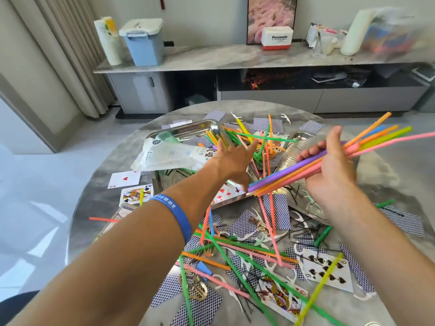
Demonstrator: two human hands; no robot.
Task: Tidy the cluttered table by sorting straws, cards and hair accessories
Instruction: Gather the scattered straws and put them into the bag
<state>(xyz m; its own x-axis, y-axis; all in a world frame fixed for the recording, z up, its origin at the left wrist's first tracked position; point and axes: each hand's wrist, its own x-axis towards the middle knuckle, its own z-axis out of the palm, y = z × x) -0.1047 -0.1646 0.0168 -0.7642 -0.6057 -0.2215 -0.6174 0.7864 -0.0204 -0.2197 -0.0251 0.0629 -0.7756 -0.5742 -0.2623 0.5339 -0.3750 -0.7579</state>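
- Two hands working: right hand [329, 170] gripping a straw bundle [313, 168] — collecting them together.
- Left hand [233, 161], fingers spread and empty, reaching toward loose straws [249, 137] scattered across the surface [388, 175].

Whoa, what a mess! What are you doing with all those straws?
A person is tidying a round table covered in straws, playing cards and hair pins. The right hand holds a bundle of colourful straws in its grip. The left hand, fingers spread and holding nothing, reaches toward more straws lying near a metal tray. Many loose straws and cards are not yet picked up.
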